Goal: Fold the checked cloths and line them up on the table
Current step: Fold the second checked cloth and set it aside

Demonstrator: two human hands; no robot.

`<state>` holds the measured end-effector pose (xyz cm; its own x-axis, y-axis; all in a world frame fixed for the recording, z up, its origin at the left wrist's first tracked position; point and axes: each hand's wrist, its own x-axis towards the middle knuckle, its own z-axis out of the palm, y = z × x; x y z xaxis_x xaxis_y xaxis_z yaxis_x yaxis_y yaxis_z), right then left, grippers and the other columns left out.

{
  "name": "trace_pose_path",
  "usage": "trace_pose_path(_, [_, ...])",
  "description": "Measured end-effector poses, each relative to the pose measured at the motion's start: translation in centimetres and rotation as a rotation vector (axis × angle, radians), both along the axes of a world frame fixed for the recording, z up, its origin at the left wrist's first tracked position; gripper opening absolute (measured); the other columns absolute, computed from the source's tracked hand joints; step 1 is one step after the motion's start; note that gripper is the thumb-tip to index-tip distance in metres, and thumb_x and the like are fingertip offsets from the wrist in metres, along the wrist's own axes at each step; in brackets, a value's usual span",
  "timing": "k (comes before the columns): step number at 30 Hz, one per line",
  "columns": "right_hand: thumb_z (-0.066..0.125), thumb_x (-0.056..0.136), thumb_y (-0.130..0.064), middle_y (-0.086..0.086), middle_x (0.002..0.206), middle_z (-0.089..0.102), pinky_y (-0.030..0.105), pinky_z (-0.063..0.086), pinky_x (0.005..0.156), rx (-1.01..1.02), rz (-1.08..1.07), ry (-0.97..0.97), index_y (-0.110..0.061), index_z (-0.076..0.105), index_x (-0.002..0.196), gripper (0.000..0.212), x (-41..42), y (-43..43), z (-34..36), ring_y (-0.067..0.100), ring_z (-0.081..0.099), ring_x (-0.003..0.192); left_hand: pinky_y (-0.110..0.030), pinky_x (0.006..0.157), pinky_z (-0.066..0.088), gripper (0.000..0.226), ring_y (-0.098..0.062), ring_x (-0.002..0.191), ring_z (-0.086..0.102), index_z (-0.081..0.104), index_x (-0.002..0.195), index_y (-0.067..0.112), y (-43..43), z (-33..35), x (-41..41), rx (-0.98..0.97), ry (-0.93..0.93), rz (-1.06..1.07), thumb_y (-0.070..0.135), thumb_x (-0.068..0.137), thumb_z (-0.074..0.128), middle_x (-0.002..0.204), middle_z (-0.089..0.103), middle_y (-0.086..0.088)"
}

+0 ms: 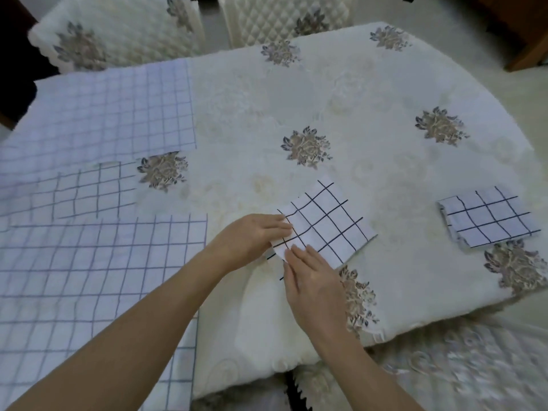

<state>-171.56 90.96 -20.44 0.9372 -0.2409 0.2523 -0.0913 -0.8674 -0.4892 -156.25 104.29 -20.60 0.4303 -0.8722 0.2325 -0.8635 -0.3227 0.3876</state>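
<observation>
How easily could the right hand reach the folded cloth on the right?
Probably yes: the right hand only presses the middle cloth, and bare tablecloth lies between it and the folded cloth.

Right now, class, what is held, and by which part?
The folded checked cloth, at its near-left corner: right hand presses flat; left hand perhaps pinches, cannot tell.

Two hands on a folded checked cloth (326, 226) on the table (355, 114)
Left hand (255, 232) seems to pinch its lifted corner, right hand (311, 277) presses flat beside; a second folded cloth (489, 218) lies to the right, open cloths (89, 277) at left
</observation>
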Motion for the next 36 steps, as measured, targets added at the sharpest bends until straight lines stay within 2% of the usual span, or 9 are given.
trace_pose_path(5, [0.053, 0.100, -0.028, 0.002, 0.120, 0.073, 0.040, 0.049, 0.106, -0.013, 0.022, 0.087, -0.012, 0.075, 0.116, 0.032, -0.4, 1.1, -2.0, 0.028, 0.066, 0.115, -0.051, 0.096, 0.053, 0.056, -0.029, 0.123, 0.061, 0.071, 0.118, 0.011, 2.4, -2.2, -0.4, 0.127, 0.016, 0.045, -0.007, 0.066, 0.082, 0.130, 0.067, -0.006])
trace_pose_path(9, [0.052, 0.098, -0.035, 0.007, 0.124, 0.070, 0.041, 0.045, 0.109, -0.042, 0.069, 0.105, -0.009, 0.072, 0.118, 0.039, -0.7, 1.5, -2.3, 0.026, 0.061, 0.119, -0.048, 0.113, 0.037, 0.055, -0.019, 0.142, 0.042, 0.059, 0.134, 0.017, 3.8, -1.9, -2.0, 0.281, 0.073, 0.140, 0.009, 0.080, 0.053, 0.150, 0.049, 0.000])
trace_pose_path(11, [0.050, 0.099, -0.040, 0.007, 0.129, 0.067, 0.041, 0.046, 0.107, 0.032, 0.073, 0.099, -0.009, 0.069, 0.123, 0.043, -0.6, 1.3, -1.6, 0.026, 0.058, 0.123, -0.048, 0.115, 0.034, 0.060, -0.020, 0.142, 0.041, 0.057, 0.136, 0.014, 3.5, -1.5, -3.1, 0.243, 0.092, 0.250, 0.021, 0.080, 0.038, 0.151, 0.048, -0.001])
trace_pose_path(15, [0.045, 0.102, -0.033, 0.004, 0.128, 0.063, 0.035, 0.048, 0.101, 0.162, 0.032, -0.006, -0.008, 0.066, 0.128, 0.041, 1.6, -2.8, 0.3, 0.020, 0.056, 0.122, -0.055, 0.114, 0.035, 0.056, -0.028, 0.141, 0.039, 0.052, 0.138, 0.004, 0.1, -1.3, -6.6, 0.102, 0.085, 0.561, 0.024, 0.088, 0.038, 0.152, 0.045, -0.012])
trace_pose_path(19, [0.040, 0.102, -0.031, 0.010, 0.141, 0.057, 0.029, 0.034, 0.114, 0.046, 0.145, -0.003, -0.004, 0.059, 0.136, 0.047, 5.5, -8.1, 0.2, 0.023, 0.044, 0.138, -0.052, 0.122, 0.022, 0.069, -0.029, 0.151, 0.022, 0.036, 0.150, 0.001, -6.2, -0.4, -9.6, 0.152, 0.125, 0.750, 0.043, 0.096, 0.031, 0.161, 0.027, -0.016])
trace_pose_path(24, [0.029, 0.103, -0.031, 0.016, 0.159, 0.034, 0.051, 0.026, 0.121, -0.256, 0.425, 0.131, -0.001, 0.041, 0.148, 0.056, 10.0, -11.7, -1.5, 0.031, 0.026, 0.150, -0.053, 0.123, 0.012, 0.076, -0.025, 0.154, 0.006, 0.021, 0.156, 0.003, -10.6, -1.7, -9.0, 0.311, 0.120, 0.868, 0.051, 0.098, 0.026, 0.166, 0.010, -0.013])
trace_pose_path(27, [0.027, 0.104, -0.038, 0.016, 0.164, 0.023, 0.048, 0.023, 0.123, -0.348, 0.527, 0.185, 0.000, 0.032, 0.153, 0.062, 11.5, -13.4, -3.0, 0.029, 0.019, 0.153, -0.055, 0.123, 0.007, 0.080, -0.024, 0.155, 0.001, 0.013, 0.158, 0.006, -10.5, -3.3, -7.9, 0.394, 0.104, 0.920, 0.060, 0.099, 0.020, 0.167, 0.003, -0.011])
trace_pose_path(31, [0.014, 0.103, -0.059, 0.012, 0.168, 0.007, 0.042, 0.012, 0.126, -0.470, 0.635, 0.267, -0.005, 0.012, 0.159, 0.078, 12.4, -14.9, -4.6, 0.024, 0.003, 0.155, -0.054, 0.123, 0.008, 0.082, -0.021, 0.154, -0.002, 0.005, 0.160, 0.013, -9.5, -4.7, -7.8, 0.443, 0.086, 0.949, 0.067, 0.099, 0.015, 0.168, 0.000, -0.006])
trace_pose_path(36, [0.010, 0.099, -0.069, 0.008, 0.169, -0.003, 0.042, 0.004, 0.127, -0.490, 0.651, 0.286, -0.008, 0.002, 0.160, 0.087, 12.5, -16.4, -4.9, 0.019, -0.007, 0.155, -0.053, 0.123, 0.007, 0.079, -0.017, 0.154, -0.007, 0.000, 0.160, 0.019, -8.9, -4.8, -8.0, 0.450, 0.089, 0.974, 0.067, 0.099, 0.015, 0.168, -0.006, -0.001])
